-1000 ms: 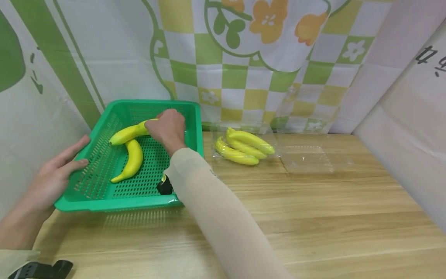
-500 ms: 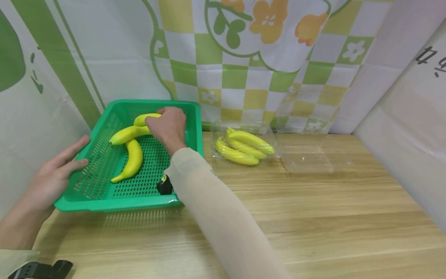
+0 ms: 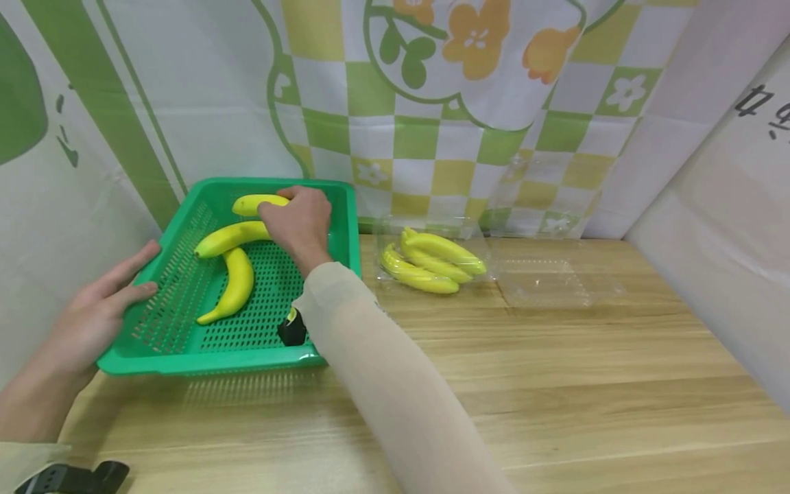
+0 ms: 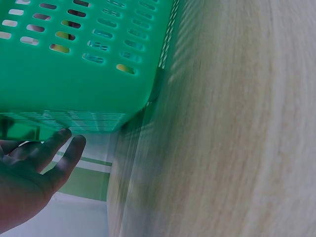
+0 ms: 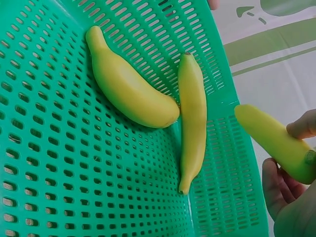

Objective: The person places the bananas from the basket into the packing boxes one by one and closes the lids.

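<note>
My right hand (image 3: pixel 300 221) grips a yellow banana (image 3: pixel 249 204) over the far side of a green plastic basket (image 3: pixel 216 363). In the right wrist view the held banana (image 5: pixel 271 140) slants beyond the rim, thumb on one side and fingers on the other. Two more bananas lie inside: a straighter one (image 3: pixel 230 237) and a curved one (image 3: pixel 234 287), their ends meeting. My left hand (image 3: pixel 99 312) holds the basket's left rim, thumb lapping over it. Seen from the left wrist, that hand's fingers (image 4: pixel 69 160) extend along the outside of the perforated wall.
Right of the basket, a clear plastic clamshell box (image 3: pixel 484 240) contains several yellow bananas (image 3: pixel 432 261); its transparent lid (image 3: pixel 543 285) lies open to the right. The wooden table (image 3: pixel 586 398) meets a patterned cloth (image 3: pixel 432 151) at the back and white cloth walls at both sides.
My right hand has lifted the held banana up and away from the other two, so a gap now shows between them. The left hand and basket have stayed put.
</note>
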A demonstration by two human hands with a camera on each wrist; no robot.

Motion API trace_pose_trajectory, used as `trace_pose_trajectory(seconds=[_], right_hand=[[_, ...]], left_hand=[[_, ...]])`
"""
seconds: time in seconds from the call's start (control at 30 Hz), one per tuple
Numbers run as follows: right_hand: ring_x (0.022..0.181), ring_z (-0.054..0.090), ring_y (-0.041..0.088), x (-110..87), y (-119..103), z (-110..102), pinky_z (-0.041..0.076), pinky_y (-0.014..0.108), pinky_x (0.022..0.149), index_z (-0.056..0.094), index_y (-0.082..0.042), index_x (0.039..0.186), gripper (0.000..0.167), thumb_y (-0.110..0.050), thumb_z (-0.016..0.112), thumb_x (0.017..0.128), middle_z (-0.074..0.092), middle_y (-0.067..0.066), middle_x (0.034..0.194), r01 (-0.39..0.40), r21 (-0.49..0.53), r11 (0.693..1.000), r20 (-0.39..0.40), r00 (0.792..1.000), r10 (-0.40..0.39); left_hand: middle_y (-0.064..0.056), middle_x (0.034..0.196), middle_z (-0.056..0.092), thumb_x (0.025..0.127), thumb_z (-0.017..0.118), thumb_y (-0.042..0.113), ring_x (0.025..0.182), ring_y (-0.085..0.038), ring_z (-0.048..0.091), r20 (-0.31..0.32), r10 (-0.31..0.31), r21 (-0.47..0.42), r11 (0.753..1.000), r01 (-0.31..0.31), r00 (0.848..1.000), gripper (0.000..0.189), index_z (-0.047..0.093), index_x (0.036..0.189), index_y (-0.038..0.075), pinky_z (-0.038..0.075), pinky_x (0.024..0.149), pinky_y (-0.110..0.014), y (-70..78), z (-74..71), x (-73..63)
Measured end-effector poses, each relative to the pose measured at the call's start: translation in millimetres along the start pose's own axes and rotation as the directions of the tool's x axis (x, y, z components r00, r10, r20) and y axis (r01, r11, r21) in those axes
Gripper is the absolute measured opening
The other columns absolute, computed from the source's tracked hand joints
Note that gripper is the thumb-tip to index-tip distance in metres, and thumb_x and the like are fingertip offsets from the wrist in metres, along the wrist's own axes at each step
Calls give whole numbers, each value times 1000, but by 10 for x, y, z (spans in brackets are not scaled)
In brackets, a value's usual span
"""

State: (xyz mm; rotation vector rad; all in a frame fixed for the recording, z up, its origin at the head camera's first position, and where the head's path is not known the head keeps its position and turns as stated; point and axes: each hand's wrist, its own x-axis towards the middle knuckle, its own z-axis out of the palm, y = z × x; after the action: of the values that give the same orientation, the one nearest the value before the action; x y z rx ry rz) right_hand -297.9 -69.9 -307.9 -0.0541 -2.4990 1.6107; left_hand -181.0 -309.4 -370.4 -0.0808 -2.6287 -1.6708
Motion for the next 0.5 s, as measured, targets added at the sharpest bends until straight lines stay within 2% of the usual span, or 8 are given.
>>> trace_pose_trajectory(seconds=[0.27, 0.5], right_hand=[[80, 61, 9, 3, 0, 0, 53, 22, 60, 81, -20, 118, 30, -17, 75, 89, 72, -6, 111, 27, 64, 998, -3, 1000, -26], [78, 60, 9, -4, 0, -10, 53, 21, 60, 80, -22, 121, 30, -20, 75, 92, 69, -6, 114, 61, 90, 994, 8, 998, -61]], left_hand=[[39, 166, 9, 116, 40, 38, 163, -25, -19, 6, 2, -11, 1000, -1, 1000, 59, 16, 170, 38, -23, 122, -70, 2, 3, -1], [38, 168, 8, 116, 40, 34, 163, -22, -19, 10, 9, -31, 999, -8, 1000, 59, 15, 170, 35, -25, 123, -66, 46, 19, -32]])
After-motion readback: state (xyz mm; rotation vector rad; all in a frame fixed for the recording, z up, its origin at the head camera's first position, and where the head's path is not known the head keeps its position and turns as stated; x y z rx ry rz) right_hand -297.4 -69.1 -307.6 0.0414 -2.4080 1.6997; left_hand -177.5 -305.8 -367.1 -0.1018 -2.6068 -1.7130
